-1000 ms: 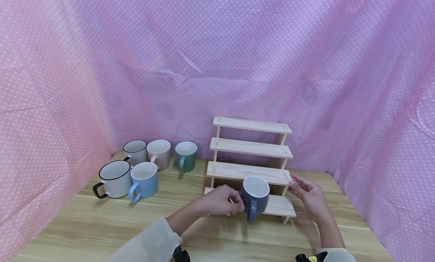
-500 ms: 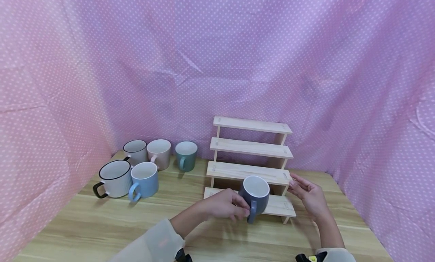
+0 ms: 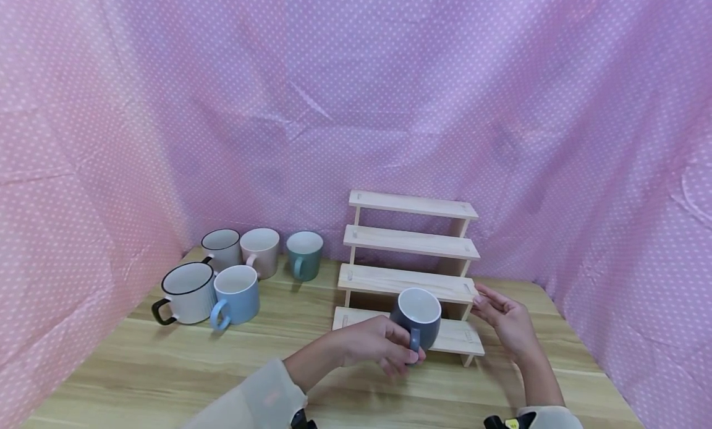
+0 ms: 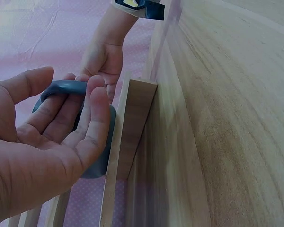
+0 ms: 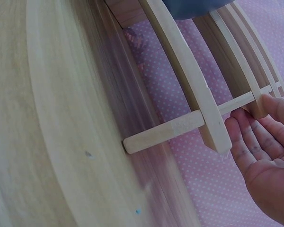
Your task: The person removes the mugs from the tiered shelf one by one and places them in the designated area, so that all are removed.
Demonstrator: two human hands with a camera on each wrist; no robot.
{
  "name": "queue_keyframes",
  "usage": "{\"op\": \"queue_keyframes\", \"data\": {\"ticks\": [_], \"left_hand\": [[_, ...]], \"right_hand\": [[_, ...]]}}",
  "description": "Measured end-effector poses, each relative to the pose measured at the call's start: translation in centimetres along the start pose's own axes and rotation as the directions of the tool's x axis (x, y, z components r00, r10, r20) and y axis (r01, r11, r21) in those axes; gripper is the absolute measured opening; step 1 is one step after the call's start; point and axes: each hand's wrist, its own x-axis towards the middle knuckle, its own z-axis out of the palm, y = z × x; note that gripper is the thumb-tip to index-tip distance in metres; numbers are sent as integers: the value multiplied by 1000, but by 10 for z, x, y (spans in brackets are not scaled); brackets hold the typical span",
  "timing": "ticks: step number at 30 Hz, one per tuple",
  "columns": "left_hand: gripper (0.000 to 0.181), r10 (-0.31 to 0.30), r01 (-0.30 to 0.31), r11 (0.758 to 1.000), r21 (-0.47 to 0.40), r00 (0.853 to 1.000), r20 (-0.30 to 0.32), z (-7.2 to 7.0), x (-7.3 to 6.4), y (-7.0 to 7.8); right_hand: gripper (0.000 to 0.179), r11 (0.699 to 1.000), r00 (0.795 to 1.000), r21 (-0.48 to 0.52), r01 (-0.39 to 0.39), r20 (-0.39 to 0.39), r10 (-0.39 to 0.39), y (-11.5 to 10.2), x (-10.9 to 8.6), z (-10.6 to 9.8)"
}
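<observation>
A dark grey-blue mug with a white inside stands upright on the lowest step of a pale wooden tiered rack. Its handle faces the front. My left hand is at that handle, and in the left wrist view its curled fingers reach through the handle with the thumb near it. At the rack's right side, my right hand pinches the end of the second step from the bottom. The right wrist view shows its thumb and fingers at that board's end.
On the wooden table's left stand a white mug with black rim, a light blue mug, another black-rimmed mug, a pale pink mug and a green mug. Pink dotted cloth hangs behind and at both sides.
My left hand has slid right from the mug's left side to its handle, and its fingers now curl there. The mug, the rack and my right hand have stayed put.
</observation>
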Motion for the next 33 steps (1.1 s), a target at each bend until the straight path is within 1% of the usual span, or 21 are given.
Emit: {"op": "queue_keyframes", "data": {"ticks": [5,10,14,17,20,27,33], "left_hand": [[18,-36,36,999,-20,999,-32,1,0,1],[20,-42,39,998,-57,998,-41,-2,-3,1],[28,-36,33,998,-57,998,-52,-6,-6,-1],[35,-36,32,998,-50,997,-74,-9,-7,-3],[38,-43,38,998,-51,994,-102,-12,-9,-4],[31,-48,37,997,-65,982,-181,-18,-14,-2],[30,-68,56,997,-50,961,-266,-25,-16,-3]], "right_hand": [[55,1000,1000,0,-1,2,1,1,0,-1],[56,1000,1000,-9,-4,0,4,2,0,-1],[57,1000,1000,-9,-2,5,3,3,0,-1],[58,1000,1000,-11,-1,7,1,4,0,-2],[58,1000,1000,-13,3,9,-3,5,0,-2],[58,1000,1000,-2,7,7,-7,6,1,-2],[57,1000,1000,13,13,7,-13,6,1,-1]]}}
